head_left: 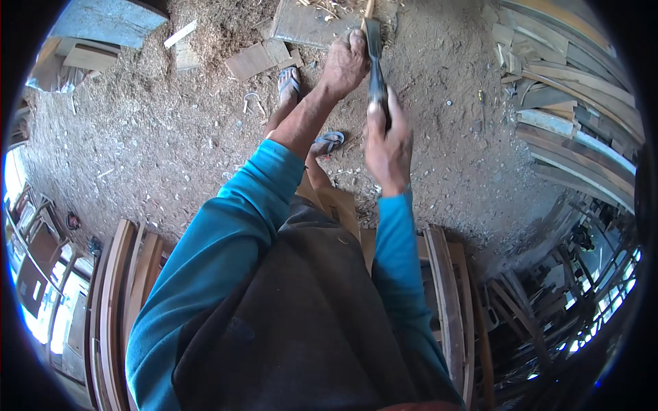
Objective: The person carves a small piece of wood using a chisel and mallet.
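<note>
Near the top, just right of centre, my left hand (pixel 345 66) is closed at the lower end of a thin pale wooden strip (pixel 369 9); the fingers hide most of the grip. Beside it runs a long dark metal hand tool (pixel 375 60), narrow in the middle and wider at its far end, which meets the strip. Its exact kind I cannot tell. My right hand (pixel 389 147) is wrapped round the tool's near end, slightly blurred, thumb along the top. Beyond my left hand lies a flat board (pixel 308 27) with wood shavings on it.
Shavings and dust cover the ground (pixel 185 137). Loose wood offcuts (pixel 257 60) lie near my sandalled feet (pixel 329 142). Stacked planks (pixel 576 130) line the right side; more long boards (pixel 116 301) stand at lower left. A bluish slab (pixel 113 24) sits at upper left.
</note>
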Demonstrator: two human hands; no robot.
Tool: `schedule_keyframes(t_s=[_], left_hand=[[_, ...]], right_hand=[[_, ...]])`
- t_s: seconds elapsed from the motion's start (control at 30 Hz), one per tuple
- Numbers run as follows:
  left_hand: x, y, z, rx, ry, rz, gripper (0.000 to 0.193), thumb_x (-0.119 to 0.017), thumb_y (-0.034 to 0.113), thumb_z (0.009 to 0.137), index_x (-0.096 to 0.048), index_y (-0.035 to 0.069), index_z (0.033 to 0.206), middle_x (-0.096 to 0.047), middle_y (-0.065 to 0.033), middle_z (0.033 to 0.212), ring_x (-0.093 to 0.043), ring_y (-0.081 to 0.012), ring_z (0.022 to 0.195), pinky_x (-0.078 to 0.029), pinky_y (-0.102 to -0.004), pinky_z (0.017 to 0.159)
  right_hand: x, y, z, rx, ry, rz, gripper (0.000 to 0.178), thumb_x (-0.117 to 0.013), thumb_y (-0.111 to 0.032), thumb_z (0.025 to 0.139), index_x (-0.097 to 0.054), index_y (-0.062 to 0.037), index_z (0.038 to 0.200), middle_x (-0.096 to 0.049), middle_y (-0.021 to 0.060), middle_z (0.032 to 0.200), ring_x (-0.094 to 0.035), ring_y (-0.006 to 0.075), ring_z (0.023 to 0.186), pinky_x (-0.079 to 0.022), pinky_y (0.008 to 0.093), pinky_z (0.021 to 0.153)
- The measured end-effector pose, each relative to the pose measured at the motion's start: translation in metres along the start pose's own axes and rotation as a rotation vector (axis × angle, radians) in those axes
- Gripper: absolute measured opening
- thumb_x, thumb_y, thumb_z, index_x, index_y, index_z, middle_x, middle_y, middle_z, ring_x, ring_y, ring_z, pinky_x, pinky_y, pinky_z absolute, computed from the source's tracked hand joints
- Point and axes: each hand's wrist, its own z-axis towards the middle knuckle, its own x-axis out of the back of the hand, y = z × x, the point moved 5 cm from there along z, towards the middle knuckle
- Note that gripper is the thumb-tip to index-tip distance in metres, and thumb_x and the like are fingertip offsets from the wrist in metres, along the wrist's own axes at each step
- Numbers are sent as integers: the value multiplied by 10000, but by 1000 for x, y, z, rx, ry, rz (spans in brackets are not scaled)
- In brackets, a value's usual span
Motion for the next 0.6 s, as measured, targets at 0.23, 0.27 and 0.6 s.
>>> schedule_keyframes(t_s=[0.23, 0.27, 0.6], left_hand=[[-6, 7, -6, 42, -74, -23, 555, -404, 518, 1119, -644, 18, 1082, -616, -48, 777, -565, -138, 665, -483, -319, 572], [-4, 4, -5, -12, -58, 8, 554, -405, 516, 1119, -645, 18, 1085, -617, -48, 779, -566, -139, 667, -484, -320, 575], [-2, 7, -3, -64, -28, 221, 481, -361, 383, 1137, -615, -20, 1067, -646, -241, 817, -642, -419, 776, -512, -504, 755]], right_hand=[[12, -25, 39, -125, -46, 7, 584, -543, -313, 1072, -470, 45, 1528, -715, 293, 1128, -743, 333, 971, -574, 443, 829], [13, -29, 40, -138, -56, -6, 577, -541, -310, 1072, -476, 44, 1523, -713, 306, 1149, -742, 353, 996, -573, 446, 845], [21, -31, -3, 72, 7, -287, 536, -542, -298, 1074, -497, 16, 1506, -682, 342, 1222, -687, 499, 1109, -558, 518, 894]])
